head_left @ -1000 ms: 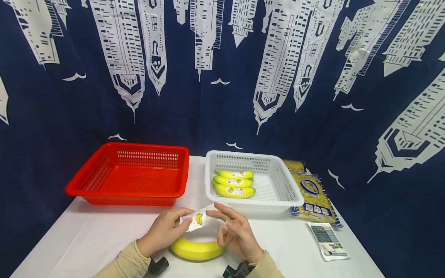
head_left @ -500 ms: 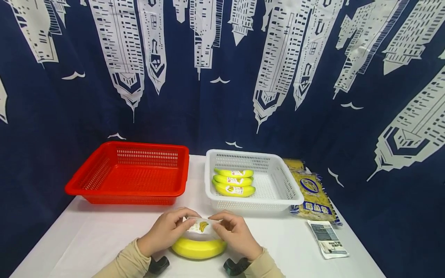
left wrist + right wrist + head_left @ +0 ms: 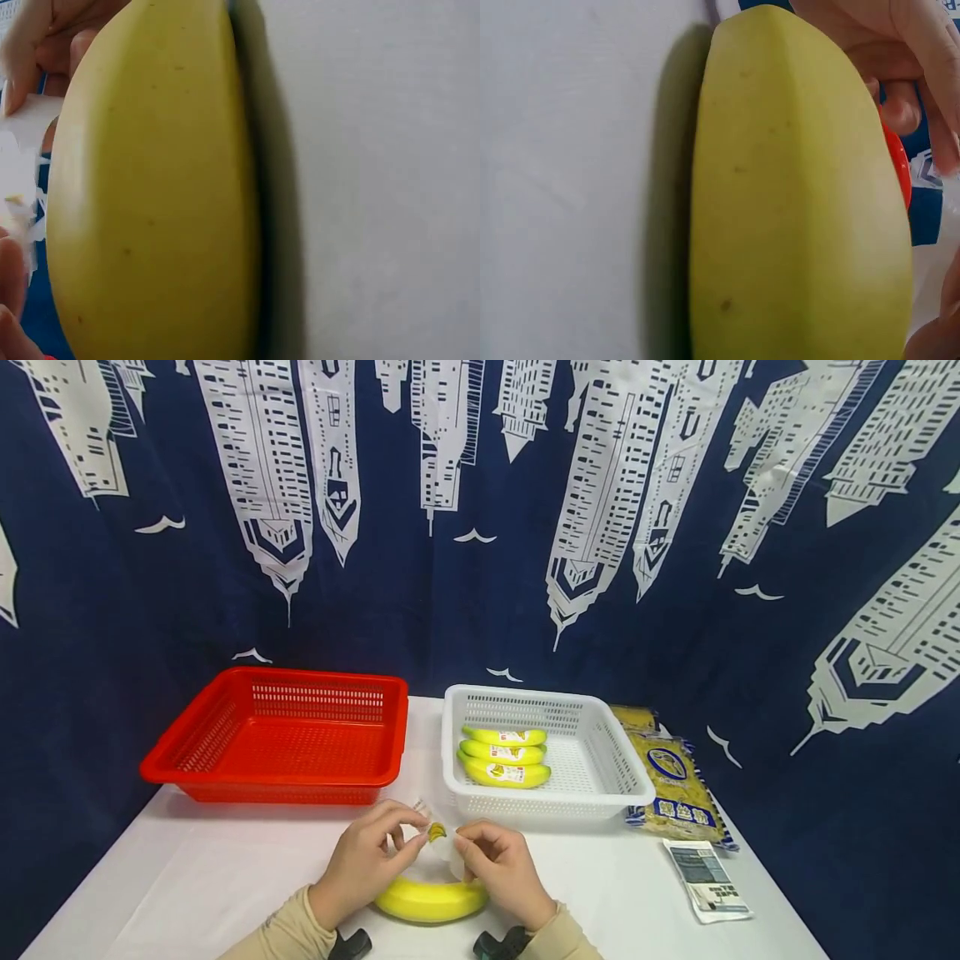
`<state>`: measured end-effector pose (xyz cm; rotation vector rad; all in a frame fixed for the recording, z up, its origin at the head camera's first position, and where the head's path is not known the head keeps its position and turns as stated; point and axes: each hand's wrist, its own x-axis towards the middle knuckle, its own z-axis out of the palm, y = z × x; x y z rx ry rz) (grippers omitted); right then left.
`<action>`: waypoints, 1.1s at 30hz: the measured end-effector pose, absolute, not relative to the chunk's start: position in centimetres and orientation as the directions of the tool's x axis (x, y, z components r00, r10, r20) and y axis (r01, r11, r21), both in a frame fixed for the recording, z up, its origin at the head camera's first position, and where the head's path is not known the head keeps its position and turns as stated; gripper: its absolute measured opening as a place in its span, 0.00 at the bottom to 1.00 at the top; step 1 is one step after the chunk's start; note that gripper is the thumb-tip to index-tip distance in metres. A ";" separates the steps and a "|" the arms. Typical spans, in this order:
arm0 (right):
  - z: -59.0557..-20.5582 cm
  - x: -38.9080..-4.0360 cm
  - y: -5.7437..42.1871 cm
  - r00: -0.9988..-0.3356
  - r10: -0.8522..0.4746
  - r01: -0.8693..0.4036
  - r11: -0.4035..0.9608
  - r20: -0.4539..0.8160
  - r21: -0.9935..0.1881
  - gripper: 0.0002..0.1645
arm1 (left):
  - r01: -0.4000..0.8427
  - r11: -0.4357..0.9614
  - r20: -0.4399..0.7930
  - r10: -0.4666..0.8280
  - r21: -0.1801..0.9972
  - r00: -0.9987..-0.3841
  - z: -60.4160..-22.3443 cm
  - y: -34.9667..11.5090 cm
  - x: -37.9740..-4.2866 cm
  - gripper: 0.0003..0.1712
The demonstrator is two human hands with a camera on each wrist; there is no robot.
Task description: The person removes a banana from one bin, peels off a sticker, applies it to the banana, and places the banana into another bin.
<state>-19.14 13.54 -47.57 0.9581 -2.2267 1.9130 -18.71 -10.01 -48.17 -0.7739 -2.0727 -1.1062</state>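
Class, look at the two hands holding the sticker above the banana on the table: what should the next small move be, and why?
Probably lower the sticker onto the banana and press it flat. Both the left hand and the right hand pinch it just above the bare banana, and the three bananas in the white basket already carry such labels.

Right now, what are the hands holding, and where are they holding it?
Both hands, left hand and right hand, pinch a small banana sticker by its side edges, above the banana on the table.
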 end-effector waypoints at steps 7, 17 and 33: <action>-47.9 -19.3 13.3 -0.727 -0.481 -0.547 -0.028 0.491 -0.837 0.09 | 0.773 0.453 0.744 0.293 0.445 -0.600 -47.9 -9.7 -18.3 0.21; -48.1 -19.2 13.1 -0.666 -0.536 -0.599 -0.032 0.519 -0.800 0.10 | 0.814 0.425 0.769 0.330 0.397 -0.547 -48.2 -9.7 -18.4 0.17; -48.2 -19.1 13.1 -0.677 -0.533 -0.625 0.055 0.507 -0.778 0.09 | 0.815 0.385 0.769 0.314 0.432 -0.556 -48.3 -9.9 -18.3 0.13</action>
